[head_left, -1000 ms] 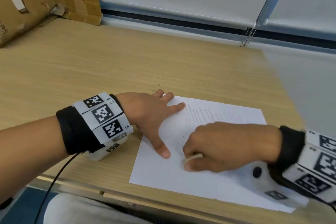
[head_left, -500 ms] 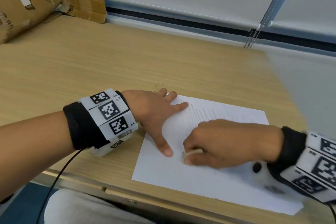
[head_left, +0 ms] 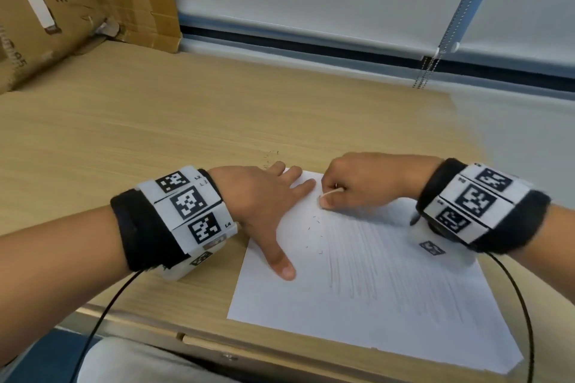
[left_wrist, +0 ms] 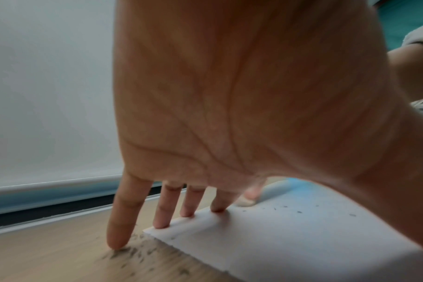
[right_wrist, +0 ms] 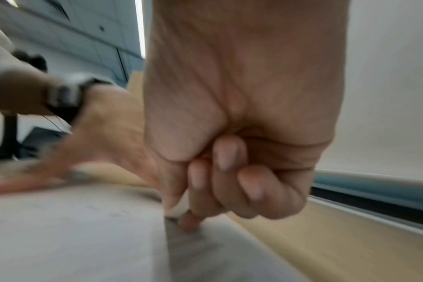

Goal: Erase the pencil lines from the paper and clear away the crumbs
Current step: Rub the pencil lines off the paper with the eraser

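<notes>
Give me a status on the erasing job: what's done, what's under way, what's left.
Done: the white sheet of paper shows only faint grey pencil lines. In hand: the right hand pinches a small pale eraser at the sheet's far edge, while the left hand presses flat on its left side. Left: those faint strokes, dark crumbs on the sheet and more on the wooden desk off its corner.

From the head we look forward and down over the desk and paper. Our wrist cameras sit low and very close, each facing along its palm toward the fingers. All three views share the paper's far corner.
</notes>
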`<state>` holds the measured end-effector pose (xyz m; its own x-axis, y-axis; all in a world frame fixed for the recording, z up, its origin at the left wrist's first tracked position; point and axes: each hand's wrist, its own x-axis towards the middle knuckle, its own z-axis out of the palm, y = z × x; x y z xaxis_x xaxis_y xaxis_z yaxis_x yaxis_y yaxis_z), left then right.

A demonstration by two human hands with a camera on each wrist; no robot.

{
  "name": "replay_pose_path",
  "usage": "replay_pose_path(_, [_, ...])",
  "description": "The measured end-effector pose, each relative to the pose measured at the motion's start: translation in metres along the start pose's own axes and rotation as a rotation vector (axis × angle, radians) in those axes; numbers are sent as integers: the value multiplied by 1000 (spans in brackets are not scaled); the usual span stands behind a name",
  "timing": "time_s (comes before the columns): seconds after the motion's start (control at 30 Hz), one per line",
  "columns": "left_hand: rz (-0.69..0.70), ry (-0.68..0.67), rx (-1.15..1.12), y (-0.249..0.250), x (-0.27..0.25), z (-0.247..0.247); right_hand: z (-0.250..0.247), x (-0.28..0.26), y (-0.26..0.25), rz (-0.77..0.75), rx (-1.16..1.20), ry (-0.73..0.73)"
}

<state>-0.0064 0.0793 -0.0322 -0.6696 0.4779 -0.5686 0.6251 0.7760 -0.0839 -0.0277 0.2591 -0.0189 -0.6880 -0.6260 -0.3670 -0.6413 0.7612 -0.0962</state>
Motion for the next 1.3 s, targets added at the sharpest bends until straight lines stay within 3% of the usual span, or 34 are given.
replay_pose_path(0.13, [-11, -18, -15, 0, -1, -2, 1, 11, 23, 18, 52, 63])
replay_pose_path(0.3, [0, -5, -27, 0, -1, -3, 1, -2, 11, -73, 94, -193])
replay_pose_path(0.47, [6, -18, -12, 0, -2, -4, -3, 18, 31, 17, 26, 91])
replay_pose_path(0.63, [2, -3, -29, 2, -2, -4, 4, 4, 21, -114, 83, -68])
replay_pose_path(0.8, [-11, -17, -27, 0, -1, -3, 0, 12, 27, -12, 2, 90])
replay_pose_path(0.93, [-3, -6, -20, 1, -1, -4, 5, 2, 14, -103, 90, -85])
replay_pose_path(1.1, [-8, -22, -35, -1, 2, -3, 3, 7, 24, -45, 70, 73])
replay_pose_path(1.23, [9, 4, -30, -1, 3, -1, 10, -6, 9, -127, 136, -112])
replay_pose_path(1.3, [7, 4, -30, -2, 4, -1, 5, -2, 12, -106, 106, -76])
